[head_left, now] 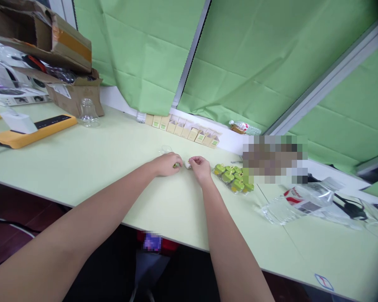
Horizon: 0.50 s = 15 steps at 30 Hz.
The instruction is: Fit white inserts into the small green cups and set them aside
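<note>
Over the middle of the table, my left hand (pixel 167 164) is closed around a small green item (pixel 176 165), mostly hidden by the fingers. Close to its right, my right hand (pixel 200 168) pinches a small white piece (pixel 187 165) between thumb and fingers. The two pieces are a short gap apart. A clear plastic piece (pixel 166 149) lies just behind my left hand, partly covered by it. To the right of my right hand sits a cluster of small clear containers with green tops (pixel 234 178), some yellow showing inside them.
Small cardboard boxes (pixel 185 130) line the back edge. At left are an orange power strip (pixel 50 131), a clear plastic bottle-shaped piece (pixel 88 113) and cardboard cartons (pixel 78 94). A large water bottle (pixel 299 203) lies at right; a smaller bottle (pixel 245 127) lies behind.
</note>
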Each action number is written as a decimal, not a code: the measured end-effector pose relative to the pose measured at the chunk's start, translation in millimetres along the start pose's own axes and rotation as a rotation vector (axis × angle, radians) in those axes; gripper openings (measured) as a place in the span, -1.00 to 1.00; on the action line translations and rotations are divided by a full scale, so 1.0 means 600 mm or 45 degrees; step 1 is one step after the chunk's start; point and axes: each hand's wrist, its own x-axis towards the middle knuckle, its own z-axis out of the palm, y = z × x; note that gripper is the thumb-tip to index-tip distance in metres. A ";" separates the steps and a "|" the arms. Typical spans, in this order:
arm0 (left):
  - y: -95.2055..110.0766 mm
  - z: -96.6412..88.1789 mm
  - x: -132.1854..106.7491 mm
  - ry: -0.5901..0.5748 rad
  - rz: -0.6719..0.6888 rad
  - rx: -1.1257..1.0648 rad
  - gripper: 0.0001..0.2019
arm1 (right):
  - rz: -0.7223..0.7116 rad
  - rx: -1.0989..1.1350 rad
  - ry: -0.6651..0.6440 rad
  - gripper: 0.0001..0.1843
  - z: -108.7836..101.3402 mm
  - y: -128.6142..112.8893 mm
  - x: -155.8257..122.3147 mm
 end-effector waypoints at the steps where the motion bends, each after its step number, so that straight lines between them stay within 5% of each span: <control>1: 0.002 0.001 0.001 -0.010 0.007 0.003 -0.69 | 0.002 -0.004 0.001 -0.74 0.000 -0.001 0.000; 15: 0.028 -0.001 0.008 -0.012 -0.010 0.156 -0.62 | -0.021 -0.039 0.024 -0.76 0.001 0.010 0.004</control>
